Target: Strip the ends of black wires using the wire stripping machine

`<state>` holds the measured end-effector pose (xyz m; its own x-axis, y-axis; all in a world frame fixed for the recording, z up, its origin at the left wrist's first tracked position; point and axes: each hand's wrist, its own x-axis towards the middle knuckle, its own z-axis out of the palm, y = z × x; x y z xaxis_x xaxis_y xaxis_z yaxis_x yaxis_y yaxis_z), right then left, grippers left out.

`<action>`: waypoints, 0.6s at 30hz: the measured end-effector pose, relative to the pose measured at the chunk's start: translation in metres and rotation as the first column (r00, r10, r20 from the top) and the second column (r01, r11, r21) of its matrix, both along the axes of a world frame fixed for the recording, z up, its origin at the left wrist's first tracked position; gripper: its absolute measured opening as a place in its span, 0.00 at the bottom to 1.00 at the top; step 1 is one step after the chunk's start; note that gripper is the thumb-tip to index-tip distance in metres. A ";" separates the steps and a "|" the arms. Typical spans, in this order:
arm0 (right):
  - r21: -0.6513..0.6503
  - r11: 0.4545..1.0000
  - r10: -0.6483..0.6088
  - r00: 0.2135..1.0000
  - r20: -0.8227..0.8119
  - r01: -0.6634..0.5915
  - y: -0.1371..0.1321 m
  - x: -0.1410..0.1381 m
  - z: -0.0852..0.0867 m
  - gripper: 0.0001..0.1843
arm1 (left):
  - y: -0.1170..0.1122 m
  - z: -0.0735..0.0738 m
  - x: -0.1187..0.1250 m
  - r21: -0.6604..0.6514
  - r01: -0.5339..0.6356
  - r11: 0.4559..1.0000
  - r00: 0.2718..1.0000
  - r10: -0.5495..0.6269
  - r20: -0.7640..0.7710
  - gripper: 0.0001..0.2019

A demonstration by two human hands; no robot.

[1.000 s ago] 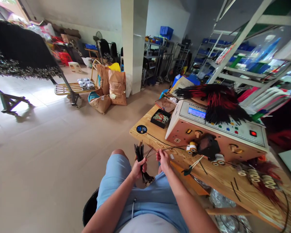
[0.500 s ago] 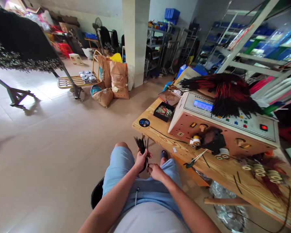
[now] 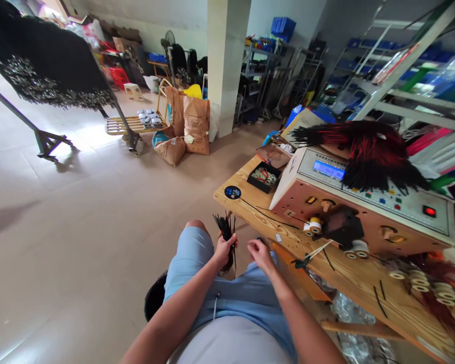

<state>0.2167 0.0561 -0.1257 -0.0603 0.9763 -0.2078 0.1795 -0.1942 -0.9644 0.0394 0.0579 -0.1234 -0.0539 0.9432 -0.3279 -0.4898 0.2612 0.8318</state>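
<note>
My left hand (image 3: 225,249) is closed around a bundle of thin black wires (image 3: 224,226) above my lap. The wire ends fan out over the fist, and more strands hang below it. Off to the right of the bundle, apart from it, is my right hand (image 3: 261,254). Its fingers are curled together; whether anything small lies between them I cannot make out.
At my right a wooden table (image 3: 258,215) carries a wire-processing machine (image 3: 326,202) with black and red wires (image 3: 379,151) heaped on top. A black box (image 3: 264,177) sits near its far corner. Brown sacks (image 3: 196,124) and a loaded rack (image 3: 60,71) stand farther off.
My right hand has pulled away from the bundle to the right. The left hand keeps its hold on the wires. The whole view has shifted slightly.
</note>
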 end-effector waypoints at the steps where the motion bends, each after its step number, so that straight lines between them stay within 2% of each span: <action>1: -0.004 0.994 -0.110 0.988 -0.104 0.110 0.010 0.008 0.011 0.27 | 0.000 -0.001 0.000 -0.004 0.000 1.000 1.000 0.000 0.004 0.24; 3: -0.033 0.961 -0.271 0.905 -0.328 0.275 0.030 0.024 0.035 0.31 | 0.001 -0.003 0.001 -0.017 -0.002 1.000 1.000 0.002 0.014 0.25; 4: -0.054 0.945 -0.313 0.847 -0.429 0.321 0.039 0.031 0.048 0.30 | 0.001 -0.004 0.002 -0.026 -0.004 1.000 1.000 0.004 0.018 0.25; 7: -0.097 0.919 -0.356 0.701 -0.618 0.381 0.059 0.051 0.081 0.24 | 0.002 -0.006 0.003 -0.045 -0.016 0.999 0.999 0.018 0.028 0.26; 9: -0.094 0.904 -0.369 0.653 -0.662 0.416 0.067 0.059 0.096 0.20 | 0.003 -0.007 0.002 -0.054 -0.025 0.998 0.999 0.027 0.033 0.27; 12: -0.075 0.887 -0.374 0.614 -0.695 0.455 0.073 0.065 0.104 0.20 | 0.005 -0.008 0.001 -0.062 -0.037 0.997 0.998 0.039 0.040 0.28; 18: -0.078 0.866 -0.400 0.589 -0.702 0.495 0.082 0.058 0.097 0.19 | 0.005 -0.008 -0.001 -0.069 -0.045 0.997 0.997 0.049 0.058 0.29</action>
<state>0.2752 0.1382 -0.0286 0.3148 0.9318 -0.1806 -0.6063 0.0510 -0.7936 0.0383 0.0631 -0.1318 -0.0760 0.9156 -0.3949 -0.5509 0.2916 0.7820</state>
